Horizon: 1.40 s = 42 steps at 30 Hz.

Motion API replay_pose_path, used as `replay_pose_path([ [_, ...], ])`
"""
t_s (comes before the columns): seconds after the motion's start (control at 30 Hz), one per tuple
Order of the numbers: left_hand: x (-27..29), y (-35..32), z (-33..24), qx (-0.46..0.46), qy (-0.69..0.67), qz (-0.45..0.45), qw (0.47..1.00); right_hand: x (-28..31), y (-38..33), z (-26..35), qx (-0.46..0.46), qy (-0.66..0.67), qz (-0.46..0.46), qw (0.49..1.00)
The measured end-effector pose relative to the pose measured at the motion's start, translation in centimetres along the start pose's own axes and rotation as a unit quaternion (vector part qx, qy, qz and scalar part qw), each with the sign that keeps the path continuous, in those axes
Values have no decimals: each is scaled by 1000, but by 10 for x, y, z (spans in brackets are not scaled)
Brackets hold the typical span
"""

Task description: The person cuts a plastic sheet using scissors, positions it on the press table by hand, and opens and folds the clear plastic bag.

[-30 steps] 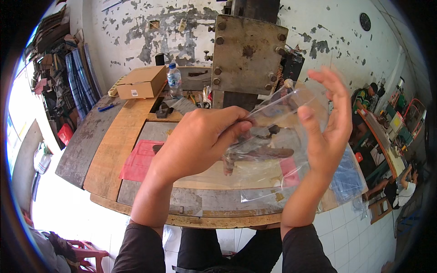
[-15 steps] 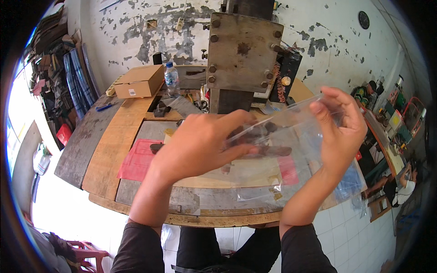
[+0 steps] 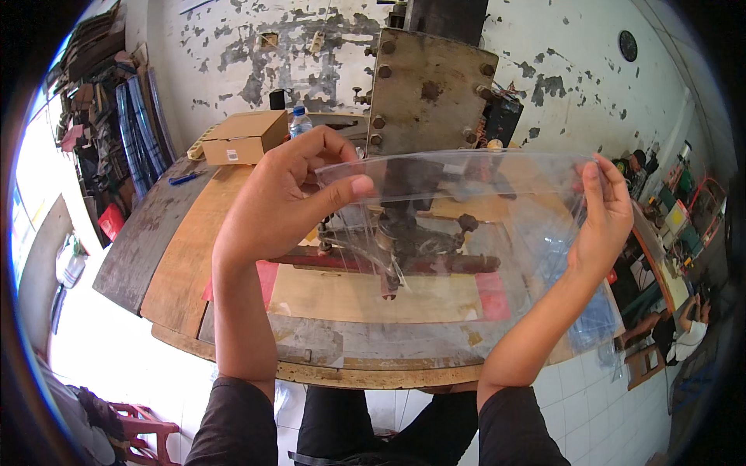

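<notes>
A clear plastic bag [image 3: 466, 210] is stretched flat and wide between two bare hands, held up in the air above a round wooden workbench [image 3: 179, 256]. The left hand [image 3: 284, 202] pinches the bag's upper left corner, thumb pressed against the curled fingers with the film caught between them. The right hand [image 3: 606, 221] grips the bag's right edge, fingers straight and upright behind the film, thumb in front. Through the bag shows a dark metal hand tool [image 3: 404, 248] fixed on the bench, beside red patches on the surface. Behind it rises a large rusty bolted steel plate [image 3: 427, 93]. Farther left on the bench sit a cardboard box [image 3: 245, 136], a plastic water bottle [image 3: 300, 122] just beside it, and a blue pen [image 3: 186, 178].
</notes>
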<state>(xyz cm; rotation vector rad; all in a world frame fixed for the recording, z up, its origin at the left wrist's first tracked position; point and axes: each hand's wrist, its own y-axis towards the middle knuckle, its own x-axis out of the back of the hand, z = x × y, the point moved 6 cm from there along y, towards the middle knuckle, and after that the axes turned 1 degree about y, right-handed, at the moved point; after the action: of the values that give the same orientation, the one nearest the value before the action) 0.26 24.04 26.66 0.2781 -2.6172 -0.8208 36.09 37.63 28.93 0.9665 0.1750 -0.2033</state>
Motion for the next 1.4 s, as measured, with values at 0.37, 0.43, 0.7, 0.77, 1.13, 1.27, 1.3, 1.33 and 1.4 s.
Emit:
replay_pose_path([
  [0.37,1,-1,-13,-15,-66,-41,997,1,4,-14,-38,31,10,999],
  [0.43,4,-3,-16,-21,-25,-54,998,-1,4,-15,-40,32,12,999],
  [0.7,5,-3,-17,-66,-29,-89,993,-4,3,-17,-54,5,28,998],
  [0.77,7,-4,-19,-59,-29,-92,994,-4,3,-18,-56,0,34,998],
  [1.13,15,-9,-25,-138,25,-208,968,-38,-24,42,159,-269,144,939],
  [1.27,-1,-15,-38,-176,80,-167,967,-67,-50,71,285,-213,220,908],
  [1.3,-7,-16,-41,-205,111,-153,960,-78,-61,74,265,-205,264,904],
  [1.33,-12,-17,-43,-234,141,-139,952,-84,-69,74,244,-196,308,899],
  [1.4,-14,-19,-43,-269,164,-112,942,-87,-75,65,151,-195,363,899],
])
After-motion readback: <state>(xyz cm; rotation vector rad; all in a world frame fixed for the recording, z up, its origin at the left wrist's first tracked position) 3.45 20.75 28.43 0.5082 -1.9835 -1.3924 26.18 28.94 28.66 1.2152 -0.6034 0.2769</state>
